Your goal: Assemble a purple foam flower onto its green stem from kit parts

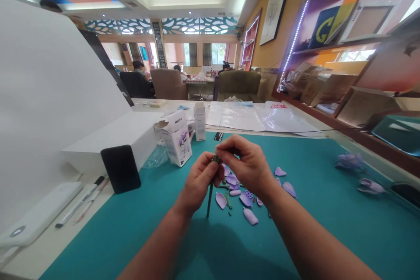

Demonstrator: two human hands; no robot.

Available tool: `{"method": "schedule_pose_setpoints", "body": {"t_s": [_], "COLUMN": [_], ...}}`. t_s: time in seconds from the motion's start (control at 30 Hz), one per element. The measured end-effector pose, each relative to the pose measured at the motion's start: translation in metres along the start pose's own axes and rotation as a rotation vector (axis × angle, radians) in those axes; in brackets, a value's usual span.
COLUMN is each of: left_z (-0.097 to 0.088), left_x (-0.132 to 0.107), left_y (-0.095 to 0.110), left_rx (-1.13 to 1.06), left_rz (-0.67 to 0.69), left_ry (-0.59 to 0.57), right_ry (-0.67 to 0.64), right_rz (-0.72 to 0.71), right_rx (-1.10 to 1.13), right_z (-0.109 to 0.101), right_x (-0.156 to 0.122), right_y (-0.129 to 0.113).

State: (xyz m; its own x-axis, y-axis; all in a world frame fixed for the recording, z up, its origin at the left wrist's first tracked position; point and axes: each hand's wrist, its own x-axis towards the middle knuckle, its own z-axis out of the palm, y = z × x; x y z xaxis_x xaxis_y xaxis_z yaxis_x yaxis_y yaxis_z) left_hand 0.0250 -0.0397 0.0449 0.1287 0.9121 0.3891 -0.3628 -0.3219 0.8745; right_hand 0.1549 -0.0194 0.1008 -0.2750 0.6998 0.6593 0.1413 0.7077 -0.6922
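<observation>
A slim green stem (209, 199), topped by a small knobbly green part, stands slightly tilted above a teal mat (147, 240), held between a person's two bare hands. The left hand (199, 180) is closed around the stem just below its top, thumb in front. The right hand (248, 162) has its thumb and fingertips pinched at the very top; whether a small piece is also between them is hidden.

Behind and below the hands, loose purple petals (250, 216) lie scattered on the mat among small green pieces (229, 203). Well to the right are two purple flowers (349, 160). Beyond the hands, toward the left, an opened white box (178, 140) with a purple flower printed on it stands beside a narrower white box (200, 122). Nearer on the left, a black rectangular panel (120, 169) leans against a white block, with two pens (78, 203) lying on the white bench (55, 241). In the background, people sit near large chairs (239, 85).
</observation>
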Motion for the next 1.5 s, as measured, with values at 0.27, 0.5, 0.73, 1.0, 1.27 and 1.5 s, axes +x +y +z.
{"method": "schedule_pose_setpoints", "body": {"t_s": [0.27,0.5,0.73,1.0,1.27,1.5], "left_z": [0.003,0.009,0.012,0.007,0.014,0.012], "left_x": [0.003,0.002,-0.002,0.001,-0.004,-0.004], "left_y": [0.015,0.012,0.015,0.016,0.013,0.01], "left_rx": [0.148,0.299,0.33,0.499,0.686,0.501], "left_rz": [0.017,0.106,0.093,0.211,0.276,0.19], "left_ry": [0.126,0.217,0.218,0.267,0.318,0.314], "right_ry": [-0.039,0.009,0.004,0.007,0.075,0.054], "right_rz": [0.044,0.016,0.051,-0.008,-0.054,-0.038], "right_rx": [-0.098,-0.188,-0.103,-0.147,-0.239,-0.215], "right_z": [-0.002,-0.001,-0.001,0.005,0.011,0.011], "right_x": [0.004,0.001,0.0,0.0,-0.004,-0.001], "right_y": [-0.009,-0.008,-0.003,-0.006,-0.007,-0.006]}}
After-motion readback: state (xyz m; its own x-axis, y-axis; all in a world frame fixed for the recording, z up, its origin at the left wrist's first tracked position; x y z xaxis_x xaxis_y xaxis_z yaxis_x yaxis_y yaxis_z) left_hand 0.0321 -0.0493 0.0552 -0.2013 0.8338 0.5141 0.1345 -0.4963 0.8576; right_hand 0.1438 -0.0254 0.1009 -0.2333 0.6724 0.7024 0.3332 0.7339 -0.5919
